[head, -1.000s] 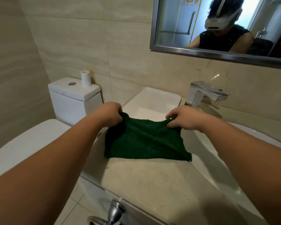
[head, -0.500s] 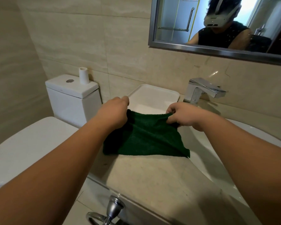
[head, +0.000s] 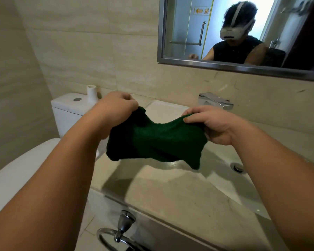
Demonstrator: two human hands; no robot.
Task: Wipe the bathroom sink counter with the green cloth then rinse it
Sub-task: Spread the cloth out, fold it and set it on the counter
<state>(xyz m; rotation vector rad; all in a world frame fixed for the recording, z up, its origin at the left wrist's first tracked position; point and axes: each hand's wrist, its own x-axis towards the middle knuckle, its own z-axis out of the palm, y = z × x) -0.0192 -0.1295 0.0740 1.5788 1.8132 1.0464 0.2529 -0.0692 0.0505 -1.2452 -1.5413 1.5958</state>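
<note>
Cloth [head: 158, 140]: dark green, terry-like nap, held up in the air by its two top corners, clear of the counter [head: 170, 200]. Top edge sags in the middle between the corners; body hangs bunched and creased, lower right corner drooping to a point over the sink [head: 223, 180]. Counter: beige stone, glossy, lying below and in front of the cloth. Sink: white basin set in the counter at right, metal drain visible, faint sheen on its slope.

Cloth corners buried inside left hand [head: 114, 107] and right hand [head: 209, 124] on green cloth [head: 156, 140]. Faucet [head: 215, 101] base blocked by right hand. Mirror [head: 243, 67] cut by top and right edges. Towel ring [head: 116, 236] clipped at bottom.
</note>
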